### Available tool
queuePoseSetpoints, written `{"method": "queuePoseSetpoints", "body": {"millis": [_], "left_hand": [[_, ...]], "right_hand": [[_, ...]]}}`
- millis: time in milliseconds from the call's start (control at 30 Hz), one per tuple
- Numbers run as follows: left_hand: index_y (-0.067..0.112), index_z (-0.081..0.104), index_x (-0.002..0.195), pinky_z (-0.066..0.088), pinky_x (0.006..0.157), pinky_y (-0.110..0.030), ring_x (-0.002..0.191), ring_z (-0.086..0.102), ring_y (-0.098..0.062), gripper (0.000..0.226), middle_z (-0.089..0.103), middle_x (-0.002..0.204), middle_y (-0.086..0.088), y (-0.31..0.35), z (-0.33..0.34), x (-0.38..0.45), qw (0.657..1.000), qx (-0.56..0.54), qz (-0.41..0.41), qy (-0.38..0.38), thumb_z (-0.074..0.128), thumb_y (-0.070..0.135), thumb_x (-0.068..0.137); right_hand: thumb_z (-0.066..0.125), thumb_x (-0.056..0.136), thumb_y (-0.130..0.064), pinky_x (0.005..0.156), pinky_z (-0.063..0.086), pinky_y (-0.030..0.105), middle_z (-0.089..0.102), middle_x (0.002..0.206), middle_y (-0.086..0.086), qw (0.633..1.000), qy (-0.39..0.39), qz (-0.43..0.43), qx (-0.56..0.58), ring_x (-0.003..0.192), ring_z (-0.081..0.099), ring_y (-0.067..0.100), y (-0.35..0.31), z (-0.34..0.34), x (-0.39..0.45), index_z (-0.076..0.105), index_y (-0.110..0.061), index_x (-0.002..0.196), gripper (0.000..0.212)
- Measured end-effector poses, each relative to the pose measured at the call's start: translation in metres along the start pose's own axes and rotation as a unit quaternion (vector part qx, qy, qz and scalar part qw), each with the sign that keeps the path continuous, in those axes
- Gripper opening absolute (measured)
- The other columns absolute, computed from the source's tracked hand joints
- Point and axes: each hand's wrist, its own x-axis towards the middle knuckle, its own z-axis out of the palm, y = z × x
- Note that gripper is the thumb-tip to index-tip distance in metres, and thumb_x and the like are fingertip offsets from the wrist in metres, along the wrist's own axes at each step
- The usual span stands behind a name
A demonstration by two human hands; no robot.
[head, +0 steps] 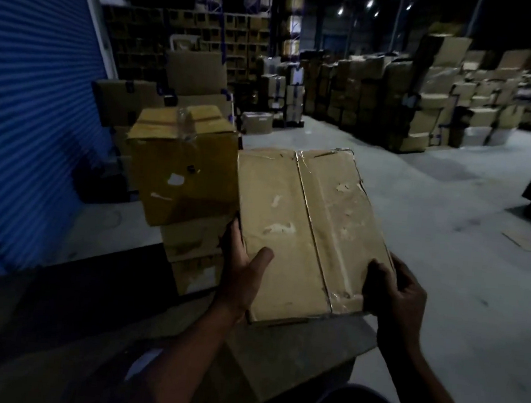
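Carton [303,230]: only torn white label scraps and a taped centre seam on top, nothing legible. It's held tilted, in front of the chest and over a lower cardboard sheet [277,350]. Left hand [242,263] grips the near-left edge, thumb flat on top and fingers wrapped down the side. Right hand [400,293] has its fingers curled over the near-right corner. The carton's left edge sits just beside the stacked boxes [180,168]. Open concrete floor [433,216] to the right; palletised boxes [395,93] well apart.
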Motion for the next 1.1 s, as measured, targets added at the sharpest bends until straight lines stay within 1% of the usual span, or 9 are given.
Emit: {"method": "queuePoseSetpoints", "body": {"millis": [167, 267, 400, 467, 567, 767, 867, 967, 1100], "left_hand": [[0.036, 0.026, 0.152, 0.042, 0.109, -0.057, 0.135, 0.047, -0.025, 0.094, 0.042, 0.149, -0.005, 0.013, 0.037, 0.073, 0.999, 0.000, 0.044, -0.031, 0.068, 0.047, 0.069], [0.043, 0.027, 0.150, 0.039, 0.112, -0.055, 0.137, 0.044, -0.026, 0.091, 0.042, 0.150, -0.004, 0.021, 0.049, 0.130, 0.998, 0.002, 0.052, -0.025, 0.071, 0.047, 0.070], [0.053, 0.028, 0.143, 0.041, 0.110, -0.053, 0.134, 0.047, -0.025, 0.089, 0.042, 0.149, -0.002, 0.041, 0.054, 0.210, 0.998, -0.013, 0.055, -0.009, 0.072, 0.050, 0.066], [0.046, 0.023, 0.149, 0.044, 0.109, -0.048, 0.130, 0.049, -0.024, 0.094, 0.043, 0.146, -0.001, 0.060, 0.053, 0.245, 0.998, -0.018, 0.062, -0.016, 0.071, 0.044, 0.068], [0.024, 0.015, 0.157, 0.049, 0.092, -0.030, 0.118, 0.054, -0.018, 0.096, 0.044, 0.145, -0.007, 0.084, 0.051, 0.287, 0.998, -0.035, 0.053, -0.023, 0.066, 0.026, 0.076], [0.019, 0.031, 0.149, 0.052, 0.066, -0.019, 0.120, 0.054, -0.024, 0.106, 0.046, 0.142, -0.009, 0.101, 0.025, 0.370, 0.999, 0.026, 0.037, -0.009, 0.067, 0.042, 0.052], [0.021, 0.037, 0.144, 0.055, 0.071, -0.026, 0.116, 0.056, -0.024, 0.092, 0.050, 0.136, -0.009, 0.096, 0.011, 0.398, 0.998, 0.055, 0.023, 0.006, 0.068, 0.036, 0.059], [0.019, 0.033, 0.147, 0.056, 0.088, -0.042, 0.115, 0.057, -0.029, 0.078, 0.052, 0.136, -0.011, 0.084, 0.000, 0.410, 0.989, 0.144, -0.018, 0.022, 0.069, 0.031, 0.079], [0.003, 0.037, 0.142, 0.052, 0.077, -0.036, 0.115, 0.056, -0.033, 0.061, 0.050, 0.136, -0.019, 0.069, -0.003, 0.414, 0.950, 0.304, -0.063, 0.020, 0.064, 0.027, 0.093]], "right_hand": [[0.068, 0.085, -0.032, 0.072, 0.056, 0.041, 0.074, 0.103, 0.003, 0.999, 0.024, -0.029, 0.008, 0.089, 0.069, 0.029, -0.015, 0.013, 0.068, 0.072, -0.025, 0.111, 0.027], [0.067, 0.088, -0.026, 0.070, 0.055, 0.035, 0.074, 0.103, 0.002, 0.998, 0.021, -0.053, 0.021, 0.085, 0.068, 0.021, -0.029, 0.037, 0.113, 0.072, -0.026, 0.112, 0.025], [0.065, 0.090, -0.019, 0.070, 0.055, 0.024, 0.071, 0.110, -0.001, 0.996, 0.005, -0.073, 0.040, 0.093, 0.067, 0.011, -0.048, 0.081, 0.177, 0.068, -0.019, 0.120, 0.030], [0.066, 0.089, -0.024, 0.078, 0.057, 0.030, 0.070, 0.113, -0.001, 0.996, -0.004, -0.082, 0.037, 0.099, 0.066, 0.012, -0.052, 0.108, 0.208, 0.067, -0.020, 0.122, 0.034], [0.065, 0.088, -0.027, 0.076, 0.057, 0.029, 0.069, 0.115, -0.001, 0.995, -0.020, -0.087, 0.032, 0.098, 0.065, 0.010, -0.058, 0.146, 0.244, 0.065, -0.020, 0.124, 0.036], [0.062, 0.090, -0.029, 0.089, 0.056, 0.036, 0.064, 0.123, 0.002, 0.994, -0.042, -0.096, -0.004, 0.105, 0.063, 0.014, -0.055, 0.222, 0.307, 0.059, -0.016, 0.130, 0.042], [0.061, 0.092, -0.027, 0.086, 0.056, 0.031, 0.065, 0.117, 0.000, 0.992, -0.059, -0.108, -0.035, 0.099, 0.064, 0.011, -0.050, 0.257, 0.329, 0.060, -0.014, 0.129, 0.040], [0.062, 0.093, -0.026, 0.091, 0.054, 0.033, 0.066, 0.119, 0.003, 0.989, -0.086, -0.100, -0.071, 0.101, 0.064, 0.013, -0.038, 0.287, 0.350, 0.061, -0.010, 0.128, 0.039], [0.065, 0.091, -0.027, 0.094, 0.054, 0.037, 0.067, 0.120, 0.005, 0.978, -0.161, -0.028, -0.133, 0.096, 0.066, 0.014, -0.004, 0.304, 0.362, 0.065, -0.007, 0.123, 0.038]]}}
